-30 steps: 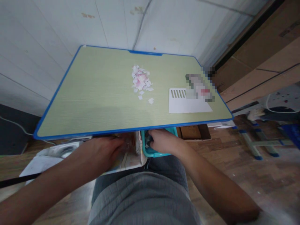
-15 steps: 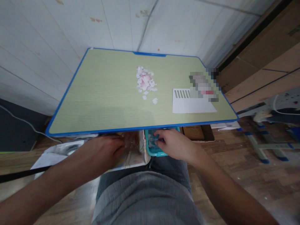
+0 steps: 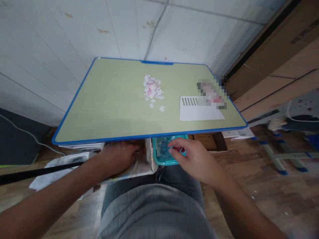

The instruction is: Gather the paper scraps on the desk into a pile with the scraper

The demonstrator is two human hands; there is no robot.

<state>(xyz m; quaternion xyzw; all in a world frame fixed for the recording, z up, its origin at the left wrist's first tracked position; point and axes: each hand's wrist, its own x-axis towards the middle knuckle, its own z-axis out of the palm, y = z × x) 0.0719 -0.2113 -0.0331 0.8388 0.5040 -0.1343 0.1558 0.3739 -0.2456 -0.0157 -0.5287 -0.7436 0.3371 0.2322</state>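
Under the near edge of the table, my left hand (image 3: 118, 157) reaches into a cloth-lined box (image 3: 149, 167). Its fingers are bent together in shadow, and what they hold, if anything, is hidden. My right hand (image 3: 191, 157) hovers over a turquoise plastic basket (image 3: 164, 163) beside that box. Thumb and forefinger come together at their tips; anything between them is too small to make out. Small bluish, see-through pieces (image 3: 162, 151) lie in the basket. On the table (image 3: 112, 103) is a heap of torn white and pink paper scraps (image 3: 152, 88).
A white card with slots (image 3: 199, 113) lies at the table's right, partly under a blurred-out item (image 3: 211, 94). Below stands an open cardboard box (image 3: 209, 141). Papers and a white box (image 3: 59, 171) are at lower left. Stacked cartons (image 3: 274, 76) rise at the right.
My right hand has drawn back slightly toward me and to the right, showing more of the basket. My left hand has gone a little deeper into the cloth-lined box. The view has shifted slightly.
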